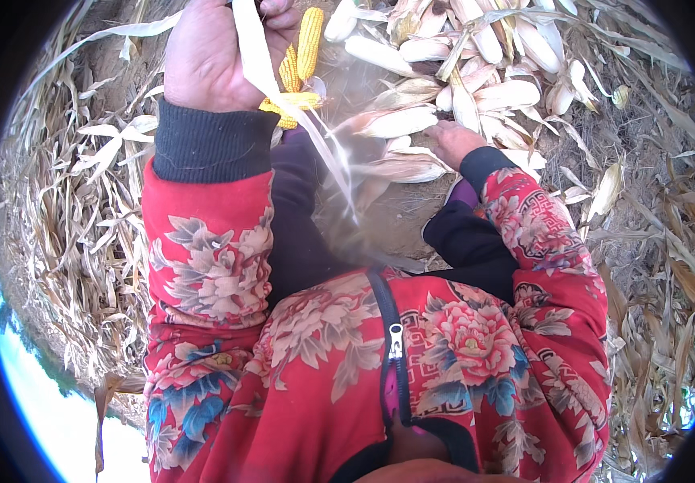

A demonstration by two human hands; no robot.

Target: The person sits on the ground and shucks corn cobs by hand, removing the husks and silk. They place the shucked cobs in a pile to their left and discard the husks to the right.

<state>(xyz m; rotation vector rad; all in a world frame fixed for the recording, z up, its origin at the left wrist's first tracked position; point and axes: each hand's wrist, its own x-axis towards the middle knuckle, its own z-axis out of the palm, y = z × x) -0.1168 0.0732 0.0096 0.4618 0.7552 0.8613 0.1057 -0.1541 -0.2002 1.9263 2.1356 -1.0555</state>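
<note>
My left hand is at the top edge, palm towards the camera, some fingers curled and partly cut off. A long pale strip of corn husk crosses the palm and hangs down to the right, blurred at its end. Whether the fingers grip it cannot be seen. Beside this hand lie bare yellow corn cobs. My right hand reaches down to the pile of corn ears in husk. Its fingertips are at the end of one pale ear; its grip is unclear. Another husked ear lies just below.
Dry corn stalks and leaves cover the ground at left, with more dry leaves at right. My dark-trousered legs frame a patch of bare soil. A loose leafy husk lies right of my right arm.
</note>
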